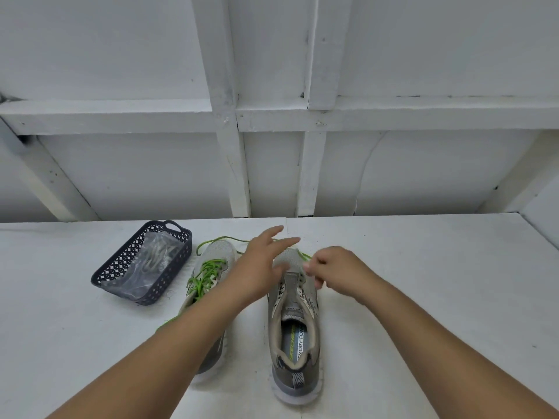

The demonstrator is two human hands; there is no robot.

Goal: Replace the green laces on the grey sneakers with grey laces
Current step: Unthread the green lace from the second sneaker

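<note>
your two grey sneakers sit side by side on the white surface (393, 297), toes pointing away from you. the right sneaker (295, 328) has bare eyelets, tongue exposed, insole lettering readable. the left sneaker (208, 285) is laced in green, and your left forearm crosses over its heel end.

your left hand (260, 267) hangs over the toe of the right sneaker, fingers straight and spread, gripping nothing i can see. your right hand (335, 272) sits just right of that toe with its fingers curled in; the fingertips look pinched on the loose green lace (304, 255), though motion blur makes the contact itself hard to confirm.

that loose green lace runs from your right fingertips across the toe of the right sneaker, passes behind your left hand and loops around the toe of the left sneaker. another green end (166, 323) trails onto the surface beside the left sneaker's heel side.

dark lattice basket (178, 261) stands left of the left sneaker, near but apart. inside it lies a clear plastic bag (148, 267) with pale laces; colour reads greyish, can't tell more through the plastic.
</note>
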